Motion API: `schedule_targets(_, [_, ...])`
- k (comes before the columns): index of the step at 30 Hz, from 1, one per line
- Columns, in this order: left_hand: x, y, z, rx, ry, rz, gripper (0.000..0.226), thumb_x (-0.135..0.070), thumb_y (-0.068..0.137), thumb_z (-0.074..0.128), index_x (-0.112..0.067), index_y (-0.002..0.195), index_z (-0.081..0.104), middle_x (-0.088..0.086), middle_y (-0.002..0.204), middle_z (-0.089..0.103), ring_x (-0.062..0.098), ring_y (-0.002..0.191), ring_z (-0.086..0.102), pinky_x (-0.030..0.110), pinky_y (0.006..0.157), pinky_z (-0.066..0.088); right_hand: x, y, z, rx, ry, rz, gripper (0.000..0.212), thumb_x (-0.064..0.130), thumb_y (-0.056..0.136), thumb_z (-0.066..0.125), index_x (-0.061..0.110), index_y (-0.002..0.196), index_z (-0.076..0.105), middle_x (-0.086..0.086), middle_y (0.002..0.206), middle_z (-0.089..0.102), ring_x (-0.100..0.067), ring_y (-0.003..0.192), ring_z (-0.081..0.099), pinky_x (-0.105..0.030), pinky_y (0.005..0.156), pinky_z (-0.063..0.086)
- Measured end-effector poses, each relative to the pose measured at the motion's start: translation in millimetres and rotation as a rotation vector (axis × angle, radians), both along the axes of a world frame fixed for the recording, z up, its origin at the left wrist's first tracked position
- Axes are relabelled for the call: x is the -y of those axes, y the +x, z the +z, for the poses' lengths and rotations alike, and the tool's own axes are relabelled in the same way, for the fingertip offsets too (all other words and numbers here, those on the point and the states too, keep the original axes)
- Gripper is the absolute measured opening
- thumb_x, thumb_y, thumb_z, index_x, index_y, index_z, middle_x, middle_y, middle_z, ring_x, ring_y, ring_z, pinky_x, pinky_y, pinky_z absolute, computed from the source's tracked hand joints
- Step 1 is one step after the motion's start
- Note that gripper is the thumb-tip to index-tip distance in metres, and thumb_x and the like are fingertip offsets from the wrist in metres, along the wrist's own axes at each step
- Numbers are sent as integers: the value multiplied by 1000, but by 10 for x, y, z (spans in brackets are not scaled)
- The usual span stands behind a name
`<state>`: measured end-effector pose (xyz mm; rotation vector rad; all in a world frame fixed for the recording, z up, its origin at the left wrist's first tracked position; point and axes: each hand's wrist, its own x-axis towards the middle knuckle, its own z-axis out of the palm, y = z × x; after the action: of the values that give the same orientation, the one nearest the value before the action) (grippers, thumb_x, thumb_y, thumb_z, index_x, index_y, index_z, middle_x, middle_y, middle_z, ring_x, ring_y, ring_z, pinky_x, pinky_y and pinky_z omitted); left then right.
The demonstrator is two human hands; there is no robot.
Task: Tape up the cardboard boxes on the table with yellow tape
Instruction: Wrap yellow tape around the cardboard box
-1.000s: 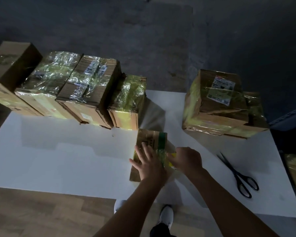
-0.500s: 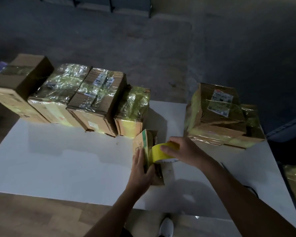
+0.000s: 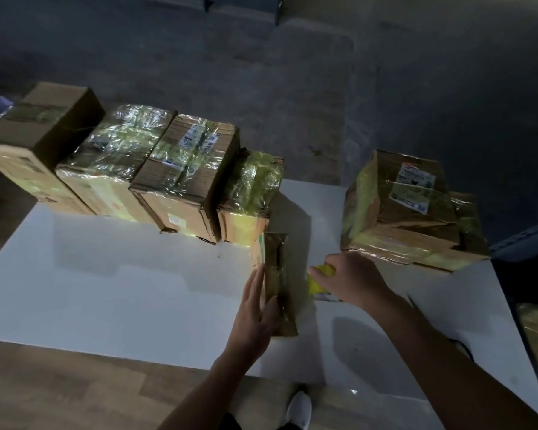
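A small flat cardboard box [image 3: 278, 274] stands on its edge near the front of the white table [image 3: 121, 280]. My left hand [image 3: 255, 311] holds it upright, fingers flat along its left face and thumb on its right side. To the box's right, my right hand [image 3: 351, 279] grips a yellow tape roll [image 3: 319, 279] low over the table. The hand hides most of the roll.
Several taped boxes [image 3: 180, 175] line the table's back left edge. A larger taped box [image 3: 410, 212] sits at the back right. My right forearm covers most of the scissors [image 3: 461, 346]. A dark bin [image 3: 534, 305] stands off the table's right side.
The box went from lying flat to standing on edge. My right hand moved the tape roll from the box's top down to the table on its right. The camera view tilted.
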<state>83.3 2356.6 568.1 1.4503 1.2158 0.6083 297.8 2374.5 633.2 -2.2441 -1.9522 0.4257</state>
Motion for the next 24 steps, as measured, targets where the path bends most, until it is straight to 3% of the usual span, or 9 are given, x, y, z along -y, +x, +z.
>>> schedule_targets(2, [-12,-81,8,-85,113,-44,52,-45,98,38,-64,140,14,-23,156,11,3,136,23,19,100,37,-27,-68,-107,-19,-22,-9,55,59,82,57,18,52,37,5,50,37,-19,55,43,-26,54,28])
schedule_targets(4, [-39,-176,5,-133,158,-105,48,-39,99,37,-67,135,23,-20,156,10,8,135,29,27,100,47,-47,-142,-222,-37,-41,-25,53,60,82,56,16,55,40,4,51,40,-19,55,45,-26,53,30])
schedule_targets(7, [-71,-240,41,-210,185,-162,43,-39,100,35,-58,139,33,-16,158,10,20,137,36,42,96,53,-83,-227,-337,-65,-80,-63,51,60,83,53,18,56,41,4,55,47,-19,59,52,-26,54,35])
schedule_targets(10, [-76,-255,86,-493,310,-232,46,-49,99,24,-57,144,17,-10,161,3,22,139,34,39,93,53,-86,-285,-409,-63,-134,-87,46,58,84,54,21,60,43,1,68,55,-23,72,59,-26,59,37])
schedule_targets(13, [-96,-206,173,-736,411,-270,53,-55,93,18,-54,146,10,0,162,4,28,145,19,41,97,47,-84,-373,-466,-38,-124,-88,42,59,84,53,19,75,58,-3,79,63,-23,77,62,-26,60,39])
schedule_targets(17, [-55,64,337,-808,384,-212,59,-60,93,34,-31,144,26,11,160,11,33,145,18,46,100,45,-94,-536,-515,-46,-119,-156,44,58,84,49,19,87,68,-5,88,68,-24,77,61,-27,60,37])
schedule_targets(19, [16,245,327,-845,331,-226,68,-49,94,45,-19,150,17,16,160,-2,37,145,13,50,104,42,-105,-561,-527,-37,-93,-154,45,57,84,48,17,86,68,-6,89,69,-27,82,64,-27,60,36])
schedule_targets(22, [145,412,267,-935,255,-241,84,-26,97,48,-6,150,-14,23,150,-34,45,145,-8,54,110,33,-109,-546,-532,36,-76,-97,50,62,85,46,15,83,65,-9,88,69,-29,85,64,-28,60,34])
schedule_targets(24, [170,419,267,-895,253,-191,86,-17,94,49,-4,149,-16,21,151,-33,42,146,-7,47,110,36,-97,-537,-535,32,-70,-80,54,64,85,44,14,84,64,-9,87,68,-29,82,64,-28,58,32])
